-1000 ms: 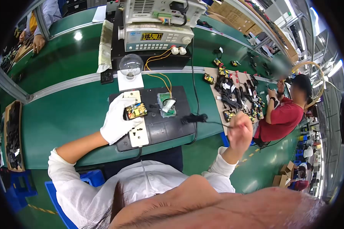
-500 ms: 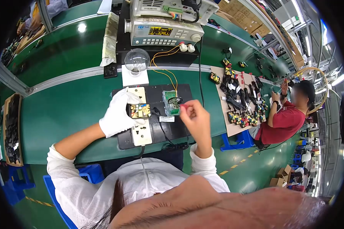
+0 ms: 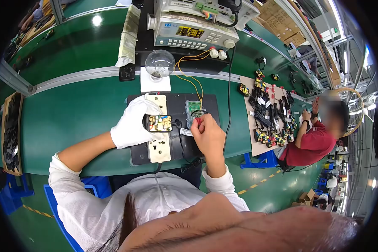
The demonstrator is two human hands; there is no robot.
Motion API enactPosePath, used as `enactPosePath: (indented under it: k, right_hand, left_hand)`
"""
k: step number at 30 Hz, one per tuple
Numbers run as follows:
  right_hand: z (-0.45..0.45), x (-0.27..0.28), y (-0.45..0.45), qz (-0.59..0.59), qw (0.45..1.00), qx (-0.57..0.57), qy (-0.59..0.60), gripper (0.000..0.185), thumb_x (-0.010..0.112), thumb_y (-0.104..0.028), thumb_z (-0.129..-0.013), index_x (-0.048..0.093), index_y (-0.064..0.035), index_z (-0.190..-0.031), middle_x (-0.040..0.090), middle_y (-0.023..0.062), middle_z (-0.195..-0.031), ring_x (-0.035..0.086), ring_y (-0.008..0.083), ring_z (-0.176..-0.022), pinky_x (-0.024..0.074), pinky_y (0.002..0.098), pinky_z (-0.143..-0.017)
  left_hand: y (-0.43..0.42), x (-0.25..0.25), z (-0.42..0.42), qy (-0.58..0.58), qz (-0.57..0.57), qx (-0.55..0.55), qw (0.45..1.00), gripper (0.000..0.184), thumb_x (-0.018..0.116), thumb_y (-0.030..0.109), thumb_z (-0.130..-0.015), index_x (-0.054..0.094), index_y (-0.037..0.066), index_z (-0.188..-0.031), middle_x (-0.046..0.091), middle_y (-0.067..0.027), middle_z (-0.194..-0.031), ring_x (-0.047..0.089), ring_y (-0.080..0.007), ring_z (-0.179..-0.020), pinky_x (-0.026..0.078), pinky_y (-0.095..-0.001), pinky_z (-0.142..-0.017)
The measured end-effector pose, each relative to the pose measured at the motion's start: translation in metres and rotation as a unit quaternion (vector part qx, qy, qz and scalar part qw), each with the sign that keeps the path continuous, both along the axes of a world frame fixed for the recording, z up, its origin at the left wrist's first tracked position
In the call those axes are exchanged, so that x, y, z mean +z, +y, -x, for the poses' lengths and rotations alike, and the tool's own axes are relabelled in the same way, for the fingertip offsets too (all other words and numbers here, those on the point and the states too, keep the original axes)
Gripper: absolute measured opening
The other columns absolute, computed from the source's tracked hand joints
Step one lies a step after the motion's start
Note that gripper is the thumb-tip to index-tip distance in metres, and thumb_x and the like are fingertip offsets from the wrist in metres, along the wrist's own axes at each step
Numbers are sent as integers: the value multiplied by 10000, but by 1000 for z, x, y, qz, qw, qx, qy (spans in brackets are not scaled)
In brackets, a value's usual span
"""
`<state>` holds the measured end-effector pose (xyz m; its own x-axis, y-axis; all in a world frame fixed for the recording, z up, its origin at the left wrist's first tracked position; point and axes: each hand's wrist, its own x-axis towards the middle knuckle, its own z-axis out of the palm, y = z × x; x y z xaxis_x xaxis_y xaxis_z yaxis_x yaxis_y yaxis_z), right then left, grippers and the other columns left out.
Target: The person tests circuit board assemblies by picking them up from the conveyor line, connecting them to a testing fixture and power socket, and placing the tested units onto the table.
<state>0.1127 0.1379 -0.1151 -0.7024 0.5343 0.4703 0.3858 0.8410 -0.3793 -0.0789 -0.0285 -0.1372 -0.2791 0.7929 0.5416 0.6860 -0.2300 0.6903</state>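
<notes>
My left hand (image 3: 134, 122), in a white glove, grips an open black adapter housing with a circuit board (image 3: 160, 123) over the cream socket strip (image 3: 158, 152). Bare, my right hand (image 3: 206, 133) pinches a small red piece (image 3: 197, 121) at the lower edge of the green terminal board (image 3: 194, 106). Yellow wires run up from that board to the bench meter (image 3: 189, 31). A black cable with a white label (image 3: 186, 132) lies between my hands on the black plate (image 3: 178, 101).
Behind the strip, a clear glass bulb (image 3: 159, 64) stands on a white base (image 3: 155, 84). Cabled circuit boards lie on a cardboard sheet (image 3: 260, 148) at the right. A co-worker in a red shirt (image 3: 316, 140) sits beyond it. A wooden tray (image 3: 12, 134) is at far left.
My right hand has come in from the far right to the terminal board, bringing the cable across. My left hand still holds the adapter on the strip. The view has shifted slightly.
</notes>
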Motion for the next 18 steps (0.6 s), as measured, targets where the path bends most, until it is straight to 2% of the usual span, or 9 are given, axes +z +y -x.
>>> enactPosePath:
  k: [2,6,8,15,18]
  right_hand:
    - [1,-1,-2,-27,999,-13,-12,167,711,-127,-791,550,-82,-794,525,24,-581,546,218,-484,449,343,-462]
    - [4,-5,-2,-39,999,-16,-14,156,700,-117,-798,548,-80,-802,523,32,-593,550,224,-488,451,345,-461]
    - [3,-3,-1,-55,998,-1,-15,160,695,-115,-804,541,-77,-816,525,39,-610,550,229,-490,452,345,-460]
    - [5,-4,-5,-74,996,-4,-41,177,690,-133,-822,525,-71,-840,548,55,-652,565,240,-504,455,357,-462]
    - [8,-4,-10,-121,990,-22,-63,173,673,-151,-843,523,-65,-853,557,72,-689,581,246,-531,467,359,-472]
  left_hand:
    - [2,7,-3,3,-22,3,1000,642,944,214,-469,553,91,-962,630,-100,-960,623,-307,-917,486,-418,-875]
    - [2,5,-2,5,-26,8,1000,630,945,216,-468,563,90,-952,631,-102,-957,621,-306,-916,486,-417,-873]
    - [1,5,-2,-7,-4,-4,1000,598,917,238,-525,559,93,-982,637,-94,-984,607,-308,-984,440,-429,-944]
    - [0,4,-3,6,-5,8,1000,609,925,272,-527,557,93,-978,644,-84,-979,612,-303,-985,411,-440,-1003]
    - [1,4,-2,1,-12,9,1000,610,926,276,-525,554,97,-973,644,-82,-985,612,-298,-984,401,-446,-1026]
